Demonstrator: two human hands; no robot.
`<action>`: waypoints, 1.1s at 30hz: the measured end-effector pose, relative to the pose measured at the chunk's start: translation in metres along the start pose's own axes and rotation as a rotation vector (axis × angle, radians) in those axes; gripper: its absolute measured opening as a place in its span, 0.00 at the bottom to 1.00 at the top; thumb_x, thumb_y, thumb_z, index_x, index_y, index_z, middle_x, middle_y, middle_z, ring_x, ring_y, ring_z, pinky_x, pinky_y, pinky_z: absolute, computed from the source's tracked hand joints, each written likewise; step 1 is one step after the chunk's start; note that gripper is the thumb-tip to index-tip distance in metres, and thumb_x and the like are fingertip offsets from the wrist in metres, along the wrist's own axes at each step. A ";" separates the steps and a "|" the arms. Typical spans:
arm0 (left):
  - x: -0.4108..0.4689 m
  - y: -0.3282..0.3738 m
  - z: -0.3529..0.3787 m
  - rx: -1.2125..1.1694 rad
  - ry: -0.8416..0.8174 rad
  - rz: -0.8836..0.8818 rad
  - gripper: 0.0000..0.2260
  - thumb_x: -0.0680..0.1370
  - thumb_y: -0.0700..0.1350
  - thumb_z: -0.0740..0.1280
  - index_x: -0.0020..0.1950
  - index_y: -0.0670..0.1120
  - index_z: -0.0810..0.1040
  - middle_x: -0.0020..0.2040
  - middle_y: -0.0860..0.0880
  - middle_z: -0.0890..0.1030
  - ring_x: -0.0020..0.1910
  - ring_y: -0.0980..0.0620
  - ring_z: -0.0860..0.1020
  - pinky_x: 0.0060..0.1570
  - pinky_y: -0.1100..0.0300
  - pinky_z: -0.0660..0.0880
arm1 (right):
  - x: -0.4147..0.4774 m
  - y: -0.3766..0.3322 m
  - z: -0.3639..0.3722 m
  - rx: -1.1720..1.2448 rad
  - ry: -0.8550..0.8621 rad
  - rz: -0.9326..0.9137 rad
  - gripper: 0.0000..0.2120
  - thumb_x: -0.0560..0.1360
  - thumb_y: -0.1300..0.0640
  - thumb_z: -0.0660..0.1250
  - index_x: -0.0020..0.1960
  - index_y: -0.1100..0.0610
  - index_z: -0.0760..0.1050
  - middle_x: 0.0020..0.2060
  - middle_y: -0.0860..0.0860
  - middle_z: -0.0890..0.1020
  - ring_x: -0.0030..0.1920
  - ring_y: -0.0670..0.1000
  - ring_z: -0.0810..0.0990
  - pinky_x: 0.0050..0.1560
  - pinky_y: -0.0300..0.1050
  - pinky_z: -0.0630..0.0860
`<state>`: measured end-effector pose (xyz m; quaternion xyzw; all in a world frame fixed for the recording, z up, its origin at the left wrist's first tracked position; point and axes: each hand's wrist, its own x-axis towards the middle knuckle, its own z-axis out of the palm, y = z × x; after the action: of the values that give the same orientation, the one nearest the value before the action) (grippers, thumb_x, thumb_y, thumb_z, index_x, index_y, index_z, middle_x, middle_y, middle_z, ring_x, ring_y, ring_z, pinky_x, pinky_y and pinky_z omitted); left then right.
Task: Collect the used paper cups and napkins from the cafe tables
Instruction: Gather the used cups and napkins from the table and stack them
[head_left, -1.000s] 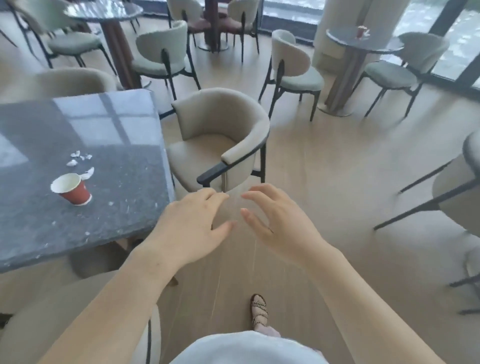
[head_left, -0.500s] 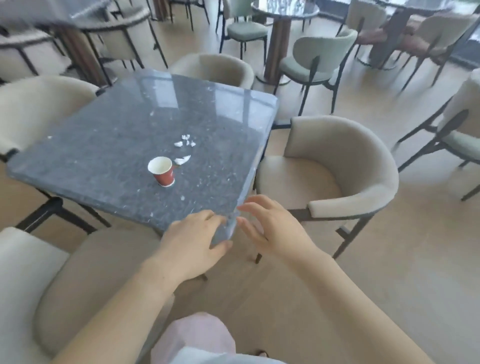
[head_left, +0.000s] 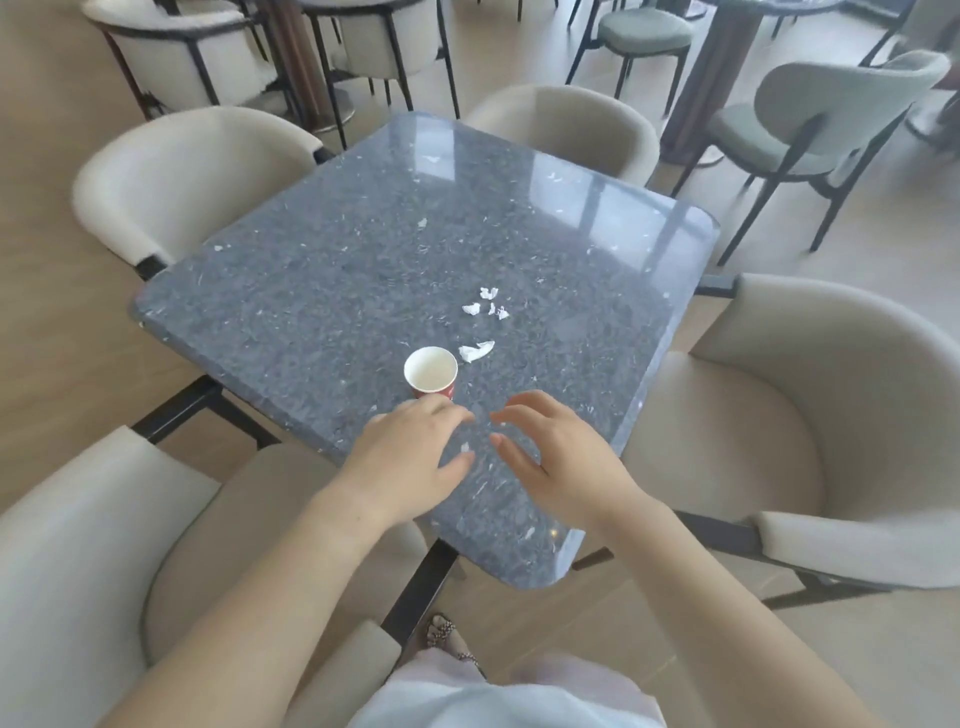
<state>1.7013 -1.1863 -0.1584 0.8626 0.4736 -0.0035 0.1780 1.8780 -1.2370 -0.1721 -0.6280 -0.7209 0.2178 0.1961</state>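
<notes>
A red paper cup (head_left: 431, 372) with a white inside stands upright near the front of a dark speckled stone table (head_left: 332, 270). A torn white napkin scrap (head_left: 476, 352) lies just to the cup's right, and several smaller scraps (head_left: 487, 304) lie a little farther back. My left hand (head_left: 410, 457) hovers over the table's near corner, fingers relaxed, its fingertips just short of the cup. Beside it my right hand (head_left: 550, 457) is spread with loosely bent fingers. Both hands hold nothing.
Beige armchairs ring the table: one at the right (head_left: 810, 415), one at the near left (head_left: 104, 561), one at the far left (head_left: 171, 176) and one behind (head_left: 566, 124). Green chairs (head_left: 810, 119) and other tables stand farther back. My sandalled foot (head_left: 447, 636) is on the wooden floor.
I have turned towards the table and come close to it. Both hands, earlier over the floor and the table's edge, now hover above the tabletop near the cup.
</notes>
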 end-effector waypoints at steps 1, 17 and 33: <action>0.010 -0.007 0.000 -0.003 -0.006 -0.007 0.17 0.77 0.55 0.60 0.65 0.55 0.68 0.64 0.56 0.71 0.64 0.53 0.68 0.57 0.53 0.68 | 0.009 0.003 0.002 -0.001 -0.014 0.002 0.17 0.78 0.46 0.56 0.63 0.53 0.72 0.62 0.47 0.72 0.57 0.50 0.74 0.53 0.49 0.74; 0.120 -0.056 0.055 0.004 0.021 -0.370 0.14 0.74 0.52 0.66 0.59 0.54 0.74 0.59 0.54 0.75 0.59 0.49 0.72 0.54 0.55 0.68 | 0.149 0.088 0.027 -0.012 -0.263 -0.105 0.14 0.77 0.51 0.61 0.61 0.52 0.73 0.60 0.48 0.73 0.55 0.54 0.75 0.48 0.48 0.75; 0.206 -0.077 0.072 0.137 0.045 -0.422 0.07 0.75 0.40 0.61 0.48 0.51 0.75 0.49 0.51 0.79 0.54 0.47 0.75 0.51 0.55 0.67 | 0.243 0.158 0.054 -0.064 -0.426 -0.167 0.16 0.75 0.55 0.63 0.63 0.53 0.70 0.61 0.50 0.70 0.57 0.55 0.73 0.49 0.49 0.74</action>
<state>1.7637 -1.0026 -0.2856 0.7542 0.6462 -0.0535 0.1036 1.9444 -0.9815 -0.3031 -0.5120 -0.8019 0.3057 0.0368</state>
